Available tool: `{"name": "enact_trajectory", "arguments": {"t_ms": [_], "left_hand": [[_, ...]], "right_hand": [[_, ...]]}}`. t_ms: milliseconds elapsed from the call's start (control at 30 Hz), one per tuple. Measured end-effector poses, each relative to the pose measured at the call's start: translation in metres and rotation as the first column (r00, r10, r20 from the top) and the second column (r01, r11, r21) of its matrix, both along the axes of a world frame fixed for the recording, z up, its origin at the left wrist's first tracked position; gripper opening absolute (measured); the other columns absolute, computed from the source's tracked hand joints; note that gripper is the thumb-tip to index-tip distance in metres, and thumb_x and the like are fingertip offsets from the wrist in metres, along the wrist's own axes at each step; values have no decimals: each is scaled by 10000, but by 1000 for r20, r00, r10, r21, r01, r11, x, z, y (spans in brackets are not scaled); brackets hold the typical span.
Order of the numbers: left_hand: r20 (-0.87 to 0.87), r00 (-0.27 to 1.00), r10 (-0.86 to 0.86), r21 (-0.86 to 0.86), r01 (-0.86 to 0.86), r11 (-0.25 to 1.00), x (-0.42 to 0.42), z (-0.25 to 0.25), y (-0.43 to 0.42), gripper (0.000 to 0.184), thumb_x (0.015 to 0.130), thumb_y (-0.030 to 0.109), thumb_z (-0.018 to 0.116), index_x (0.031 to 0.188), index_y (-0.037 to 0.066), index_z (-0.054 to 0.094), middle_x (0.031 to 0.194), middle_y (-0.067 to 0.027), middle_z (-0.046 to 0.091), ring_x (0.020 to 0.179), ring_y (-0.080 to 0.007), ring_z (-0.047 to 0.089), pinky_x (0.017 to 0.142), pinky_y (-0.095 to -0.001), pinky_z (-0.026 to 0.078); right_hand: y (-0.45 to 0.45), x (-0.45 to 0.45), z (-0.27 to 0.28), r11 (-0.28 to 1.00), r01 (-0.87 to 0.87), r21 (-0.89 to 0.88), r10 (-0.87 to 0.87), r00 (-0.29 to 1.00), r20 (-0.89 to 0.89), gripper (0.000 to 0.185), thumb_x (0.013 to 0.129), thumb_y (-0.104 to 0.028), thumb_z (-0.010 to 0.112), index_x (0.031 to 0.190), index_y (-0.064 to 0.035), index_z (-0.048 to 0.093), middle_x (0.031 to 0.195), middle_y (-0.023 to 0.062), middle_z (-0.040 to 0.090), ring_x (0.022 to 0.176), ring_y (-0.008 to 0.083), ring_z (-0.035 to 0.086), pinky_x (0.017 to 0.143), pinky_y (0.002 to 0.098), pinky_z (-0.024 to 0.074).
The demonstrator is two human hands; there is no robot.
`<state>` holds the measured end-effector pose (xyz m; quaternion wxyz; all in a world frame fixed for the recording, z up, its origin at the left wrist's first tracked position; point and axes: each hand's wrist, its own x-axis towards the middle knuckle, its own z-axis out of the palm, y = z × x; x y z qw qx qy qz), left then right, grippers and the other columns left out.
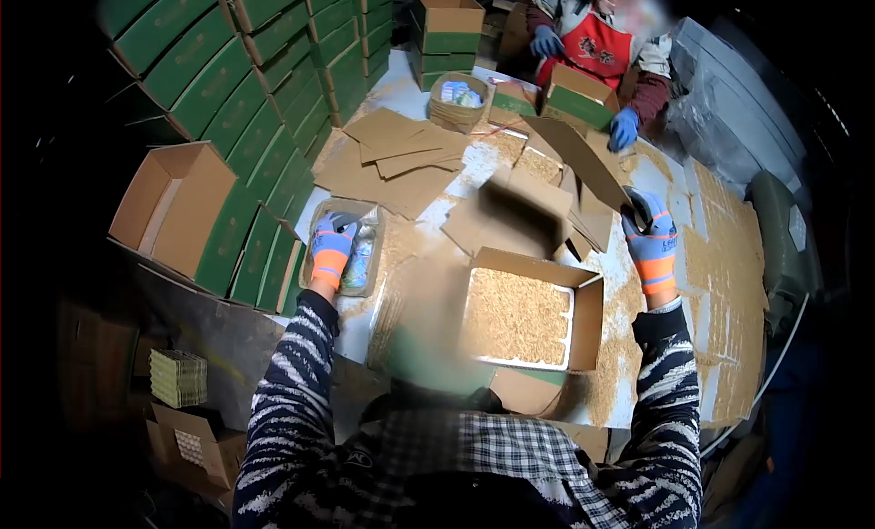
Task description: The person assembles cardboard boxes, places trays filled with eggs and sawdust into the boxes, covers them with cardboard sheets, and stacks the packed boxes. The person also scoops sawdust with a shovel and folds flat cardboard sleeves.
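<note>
My left hand (332, 245), in a blue and orange glove, is over the left side of a basket (380, 278) of blue and clear packets. Its fingers are curled; what they hold, if anything, is hidden. My right hand (653, 236), gloved alike, pinches the near end of a brown cardboard sheet (576, 151), which slants away to the upper left. Between my hands, nearer to me, an open cardboard box (589, 321) holds a white-edged tray covered with tan shavings (519, 315). Behind it are blurred cardboard flaps (524, 205).
Green boxes (223, 101) are stacked at the left. Flat cardboard sheets (401, 155) lie mid-table, before a second basket (458, 114). Across the table, a co-worker in a red apron (592, 51) has gloved hands near an open box (579, 101). Shavings-covered trays (725, 283) line the right.
</note>
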<state>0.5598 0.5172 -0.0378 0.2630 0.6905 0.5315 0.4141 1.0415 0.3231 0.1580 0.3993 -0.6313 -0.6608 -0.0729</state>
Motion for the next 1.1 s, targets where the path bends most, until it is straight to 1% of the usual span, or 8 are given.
{"name": "enact_trajectory", "arguments": {"t_ms": [67, 133, 267, 367, 467, 600, 967, 1100], "left_hand": [[81, 978, -190, 184, 172, 968, 37, 22, -27, 165, 807, 81, 714, 951, 1, 721, 952, -121, 710, 851, -288, 675, 823, -355, 525], [463, 822, -331, 0, 373, 928, 74, 45, -58, 136, 861, 78, 694, 962, -11, 716, 977, -81, 709, 878, -177, 652, 844, -332, 503], [572, 800, -182, -64, 265, 962, 97, 84, -86, 148, 896, 77, 632, 965, -17, 723, 966, -89, 705, 891, -195, 644, 801, -331, 506], [248, 969, -10, 279, -61, 958, 55, 47, -41, 191, 903, 132, 625, 1006, 3, 721, 1003, -135, 712, 917, -261, 665, 816, -375, 517], [-238, 891, 386, 308, -307, 900, -1, 1, -17, 313, 891, 291, 648, 924, -10, 723, 995, -203, 706, 939, -363, 668, 831, -417, 521], [-779, 625, 52, -219, -349, 911, -36, -76, -11, 434, 835, 443, 646, 1016, 61, 744, 1116, -215, 691, 1051, -363, 662, 910, -432, 524], [-85, 976, 200, -353, -217, 910, -57, -62, 4, 170, 706, 189, 804, 822, 69, 770, 897, -132, 757, 804, -269, 716, 784, -345, 545], [136, 990, -25, 94, 12, 996, 5, -7, -30, 167, 748, 110, 774, 898, 46, 737, 955, -115, 711, 908, -287, 669, 857, -371, 516]], "right_hand": [[-36, -21, 8, 996, 36, 84, -40, 998, 48, 345, 806, 70, 663, 1118, -71, 700, 1045, 123, 676, 959, 308, 663, 838, 350, 536], [-64, -29, 3, 987, 65, 149, -84, 989, 124, 328, 781, 65, 700, 1073, -83, 718, 1004, 108, 685, 938, 289, 663, 813, 354, 530], [-111, -32, -8, 974, 141, 177, -158, 984, 85, 350, 759, 82, 709, 1065, -87, 719, 1002, 115, 682, 930, 293, 661, 810, 359, 529], [-136, -17, -15, 966, 176, 191, -189, 981, 53, 345, 753, 93, 708, 1055, -73, 717, 1028, 122, 686, 936, 292, 665, 822, 359, 529], [-153, -5, -29, 957, 207, 203, -222, 974, 55, 356, 752, 106, 693, 1063, -64, 718, 1041, 124, 687, 953, 284, 661, 845, 351, 530], [-160, -17, -38, 977, 197, 84, -196, 980, -21, 360, 759, 104, 693, 1078, -62, 712, 1041, 123, 687, 977, 287, 654, 864, 361, 522], [-154, -35, -21, 974, 189, 128, -180, 981, -78, 363, 756, 116, 678, 1085, -33, 710, 1076, 131, 675, 993, 272, 662, 874, 336, 536], [-147, -41, -18, 946, 194, 259, -217, 974, 63, 347, 736, 108, 695, 1038, -60, 710, 1045, 121, 692, 964, 300, 658, 863, 367, 519]]}}
